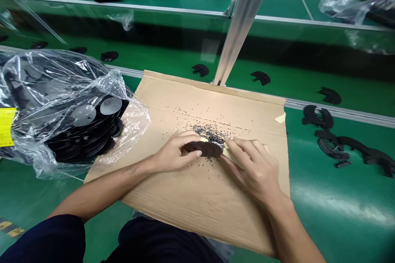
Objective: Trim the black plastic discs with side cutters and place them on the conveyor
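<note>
Two bare hands low over a cardboard sheet (pixel 191 201), both at one spot near the sheet's middle. Left hand (pixel 174 154): grip clamped around a black curved piece (pixel 202 148), fingers (pixel 188 140) wrapped over its top edge, piece right at the hand's fingertips above the cardboard. Right hand (pixel 253 168): grip together on a pale strip (pixel 230 153), strip's end against the black piece, beside a small shiny metal edge (pixel 217 144). Kind of tool unclear, mostly hidden by fingers. Black crumbs (pixel 208 133) scattered over the cardboard, thickest just past the hands, a few near the left wrist. Bit of pale tape (pixel 280 118) on the sheet's far right corner. Left of the hands, overlapping the sheet's edge, a clear plastic bag (pixel 61 102) around stacked black discs (pixel 80 141), grey centres on top ones, yellow label (pixel 6 127) at the bag's left side. Green desk (pixel 40 189) under it all. Right of the sheet, black curved pieces (pixel 331 150) in a loose tangle on the desk. More single pieces (pixel 200 70) spaced out past a metal rail (pixel 339 113). Metal post (pixel 243 24) just behind the sheet's far edge.
</note>
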`<state>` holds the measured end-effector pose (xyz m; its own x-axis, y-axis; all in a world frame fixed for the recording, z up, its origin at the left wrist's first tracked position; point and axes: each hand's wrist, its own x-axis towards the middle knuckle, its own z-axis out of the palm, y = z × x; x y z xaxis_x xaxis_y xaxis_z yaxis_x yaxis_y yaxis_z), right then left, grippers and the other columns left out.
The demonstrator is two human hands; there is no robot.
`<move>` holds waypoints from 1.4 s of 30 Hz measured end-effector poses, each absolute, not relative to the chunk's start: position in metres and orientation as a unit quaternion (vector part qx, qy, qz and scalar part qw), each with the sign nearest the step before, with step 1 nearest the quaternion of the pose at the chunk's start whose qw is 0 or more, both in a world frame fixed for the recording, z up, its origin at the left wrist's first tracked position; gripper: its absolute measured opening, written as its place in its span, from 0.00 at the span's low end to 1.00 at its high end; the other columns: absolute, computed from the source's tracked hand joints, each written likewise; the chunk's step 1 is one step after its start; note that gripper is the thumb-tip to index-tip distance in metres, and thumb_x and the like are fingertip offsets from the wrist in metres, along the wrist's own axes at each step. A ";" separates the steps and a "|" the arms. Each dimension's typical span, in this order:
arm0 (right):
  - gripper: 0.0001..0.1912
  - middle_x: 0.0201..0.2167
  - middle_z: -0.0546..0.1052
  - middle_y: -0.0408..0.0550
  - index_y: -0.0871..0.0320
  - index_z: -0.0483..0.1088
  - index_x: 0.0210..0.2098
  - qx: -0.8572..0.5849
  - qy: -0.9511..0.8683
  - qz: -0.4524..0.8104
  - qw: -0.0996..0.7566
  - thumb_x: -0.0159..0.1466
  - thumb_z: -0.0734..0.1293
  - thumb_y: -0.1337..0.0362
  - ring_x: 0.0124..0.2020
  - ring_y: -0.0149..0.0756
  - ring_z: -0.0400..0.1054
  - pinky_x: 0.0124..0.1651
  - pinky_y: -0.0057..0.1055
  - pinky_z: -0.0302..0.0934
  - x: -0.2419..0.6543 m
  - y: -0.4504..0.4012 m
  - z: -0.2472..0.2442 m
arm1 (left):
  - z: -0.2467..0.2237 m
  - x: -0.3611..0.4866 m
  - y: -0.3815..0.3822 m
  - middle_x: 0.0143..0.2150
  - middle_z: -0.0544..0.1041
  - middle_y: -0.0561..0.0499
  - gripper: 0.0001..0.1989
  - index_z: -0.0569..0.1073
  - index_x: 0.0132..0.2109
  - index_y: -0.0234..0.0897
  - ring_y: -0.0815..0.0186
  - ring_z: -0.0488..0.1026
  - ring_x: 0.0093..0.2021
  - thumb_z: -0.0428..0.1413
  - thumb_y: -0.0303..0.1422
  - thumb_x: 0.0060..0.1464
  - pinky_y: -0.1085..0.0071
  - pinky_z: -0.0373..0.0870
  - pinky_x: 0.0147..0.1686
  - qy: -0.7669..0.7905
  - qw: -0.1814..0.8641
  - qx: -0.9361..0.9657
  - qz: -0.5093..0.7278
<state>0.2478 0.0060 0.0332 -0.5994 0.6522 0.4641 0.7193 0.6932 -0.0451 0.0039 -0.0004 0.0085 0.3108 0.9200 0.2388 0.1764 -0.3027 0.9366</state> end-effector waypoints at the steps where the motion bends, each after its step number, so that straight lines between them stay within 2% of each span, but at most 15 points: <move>1: 0.12 0.39 0.79 0.51 0.58 0.70 0.51 -0.397 -0.889 -0.073 0.216 0.71 0.63 0.60 0.39 0.40 0.66 0.38 0.34 0.56 0.248 0.007 0.033 | 0.008 0.004 0.000 0.38 0.78 0.48 0.08 0.78 0.44 0.34 0.66 0.74 0.38 0.60 0.30 0.56 0.69 0.72 0.39 0.416 0.472 0.646 0.432; 4: 0.13 0.41 0.77 0.54 0.60 0.70 0.49 -0.440 -0.877 -0.069 0.183 0.72 0.59 0.59 0.43 0.44 0.66 0.44 0.37 0.58 0.252 0.011 0.030 | 0.009 0.003 0.002 0.37 0.79 0.48 0.12 0.77 0.42 0.33 0.64 0.75 0.38 0.65 0.34 0.51 0.70 0.72 0.39 0.445 0.578 0.502 0.466; 7: 0.14 0.41 0.77 0.56 0.61 0.71 0.47 -0.474 -0.862 -0.076 0.160 0.71 0.58 0.61 0.43 0.46 0.66 0.48 0.41 0.58 0.260 0.017 0.024 | 0.013 0.000 0.015 0.39 0.81 0.46 0.19 0.78 0.43 0.32 0.59 0.77 0.43 0.65 0.43 0.51 0.66 0.74 0.45 0.452 0.618 0.382 0.518; 10: 0.14 0.38 0.77 0.56 0.60 0.72 0.46 -0.510 -0.844 -0.088 0.140 0.70 0.58 0.60 0.41 0.47 0.67 0.51 0.44 0.58 0.267 0.020 0.017 | 0.020 -0.014 0.049 0.46 0.81 0.41 0.29 0.77 0.47 0.32 0.54 0.77 0.51 0.55 0.56 0.57 0.61 0.73 0.52 0.471 0.576 0.350 0.569; 12: 0.14 0.37 0.76 0.56 0.60 0.72 0.45 -0.530 -0.834 -0.092 0.124 0.70 0.59 0.59 0.40 0.47 0.68 0.51 0.44 0.59 0.271 0.020 0.014 | 0.029 -0.029 0.084 0.48 0.80 0.40 0.32 0.77 0.47 0.32 0.54 0.76 0.54 0.49 0.58 0.59 0.60 0.74 0.53 0.519 0.479 0.425 0.566; 14: 0.14 0.37 0.76 0.56 0.60 0.73 0.44 -0.544 -0.826 -0.097 0.112 0.69 0.60 0.58 0.41 0.48 0.68 0.50 0.44 0.59 0.272 0.018 0.013 | 0.040 -0.045 0.124 0.49 0.80 0.41 0.31 0.77 0.47 0.32 0.55 0.76 0.54 0.47 0.56 0.61 0.61 0.74 0.52 0.581 0.346 0.548 0.492; 15: 0.13 0.38 0.76 0.56 0.60 0.73 0.44 -0.551 -0.821 -0.098 0.108 0.69 0.61 0.59 0.41 0.49 0.68 0.51 0.44 0.60 0.273 0.017 0.012 | 0.046 -0.052 0.143 0.50 0.80 0.41 0.28 0.77 0.46 0.32 0.55 0.75 0.54 0.50 0.53 0.60 0.62 0.73 0.54 0.588 0.322 0.570 0.475; 19: 0.08 0.39 0.76 0.56 0.60 0.73 0.42 -0.576 -0.806 -0.096 0.095 0.65 0.64 0.67 0.43 0.49 0.68 0.52 0.43 0.60 0.271 0.012 0.012 | 0.056 -0.072 0.201 0.50 0.80 0.43 0.15 0.77 0.42 0.33 0.55 0.75 0.55 0.61 0.39 0.50 0.60 0.69 0.59 0.623 0.265 0.606 0.418; 22: 0.09 0.39 0.75 0.57 0.61 0.73 0.41 -0.590 -0.798 -0.090 0.081 0.61 0.66 0.73 0.43 0.49 0.67 0.52 0.43 0.60 0.268 0.008 0.012 | 0.051 -0.073 0.224 0.44 0.81 0.45 0.07 0.76 0.34 0.35 0.51 0.74 0.56 0.62 0.29 0.43 0.56 0.65 0.63 0.658 0.231 0.622 0.356; 24: 0.09 0.40 0.75 0.59 0.62 0.74 0.41 -0.594 -0.795 -0.090 0.078 0.60 0.67 0.73 0.44 0.50 0.67 0.52 0.44 0.60 0.267 0.006 0.013 | 0.043 -0.066 0.234 0.42 0.82 0.44 0.04 0.75 0.30 0.36 0.50 0.74 0.56 0.61 0.26 0.42 0.56 0.63 0.63 0.676 0.208 0.628 0.324; 27: 0.09 0.41 0.74 0.60 0.62 0.74 0.42 -0.594 -0.794 -0.093 0.089 0.63 0.69 0.65 0.45 0.52 0.66 0.53 0.45 0.60 0.267 0.003 0.014 | 0.028 -0.045 0.246 0.40 0.82 0.44 0.03 0.74 0.30 0.37 0.52 0.76 0.52 0.59 0.26 0.45 0.61 0.66 0.60 0.687 0.186 0.638 0.294; 30: 0.12 0.41 0.75 0.59 0.61 0.74 0.41 -0.588 -0.795 -0.096 0.112 0.64 0.69 0.57 0.45 0.52 0.66 0.52 0.46 0.61 0.267 0.003 0.014 | 0.016 -0.021 0.254 0.35 0.81 0.47 0.03 0.74 0.30 0.38 0.55 0.77 0.45 0.60 0.26 0.46 0.65 0.70 0.51 0.691 0.181 0.641 0.280; 36: 0.08 0.44 0.75 0.59 0.61 0.73 0.44 -0.545 -0.801 -0.091 0.231 0.67 0.65 0.64 0.49 0.51 0.68 0.49 0.45 0.66 0.261 0.008 0.017 | 0.037 -0.007 0.243 0.28 0.75 0.50 0.02 0.70 0.31 0.37 0.61 0.76 0.38 0.54 0.27 0.50 0.68 0.70 0.43 0.684 0.155 0.628 0.337; 39: 0.14 0.49 0.74 0.61 0.61 0.70 0.53 -0.500 -0.805 -0.082 0.307 0.69 0.62 0.67 0.52 0.50 0.68 0.50 0.45 0.69 0.255 0.007 0.020 | 0.056 -0.006 0.206 0.27 0.74 0.52 0.02 0.70 0.32 0.36 0.65 0.74 0.34 0.53 0.29 0.51 0.71 0.70 0.38 0.641 0.182 0.654 0.357; 42: 0.22 0.56 0.70 0.65 0.61 0.63 0.62 -0.442 -0.822 -0.059 0.354 0.69 0.62 0.64 0.58 0.51 0.67 0.51 0.47 0.70 0.249 0.006 0.021 | 0.064 -0.001 0.141 0.28 0.75 0.53 0.04 0.72 0.30 0.36 0.67 0.74 0.31 0.58 0.32 0.48 0.73 0.71 0.34 0.584 0.250 0.696 0.335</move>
